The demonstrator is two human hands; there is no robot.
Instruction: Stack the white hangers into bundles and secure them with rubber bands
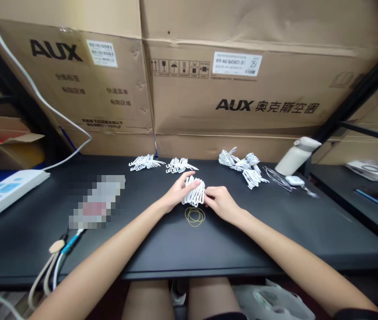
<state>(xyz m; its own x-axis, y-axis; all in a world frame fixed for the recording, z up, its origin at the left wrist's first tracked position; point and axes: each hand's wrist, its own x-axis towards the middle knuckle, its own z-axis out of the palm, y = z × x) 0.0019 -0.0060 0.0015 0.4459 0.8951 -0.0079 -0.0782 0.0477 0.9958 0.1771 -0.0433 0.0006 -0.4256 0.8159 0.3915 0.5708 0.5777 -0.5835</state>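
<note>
My left hand (180, 192) is closed around a bundle of thin white hooks (194, 192), thumb across its front and fingers behind. At the bundle's right edge, my right hand (221, 203) has its fingers curled together, touching or nearly touching the hooks; what lies between those fingertips is hidden. Yellow rubber bands (195, 216) lie looped on the table just below the bundle. Two loose groups of similar white hooks, one at the left (146, 162) and another beside it (180, 166), rest behind my left hand. Several gathered bundles (242, 164) sit behind my right hand.
The black table (258, 249) ends against cardboard boxes (189, 102). A white bottle (297, 155), glasses (277, 178) and a small white case (294, 181) stand or lie at right. Left are a blurred-out phone-like object (97, 202), its cable (70, 243) and a power strip (9, 191).
</note>
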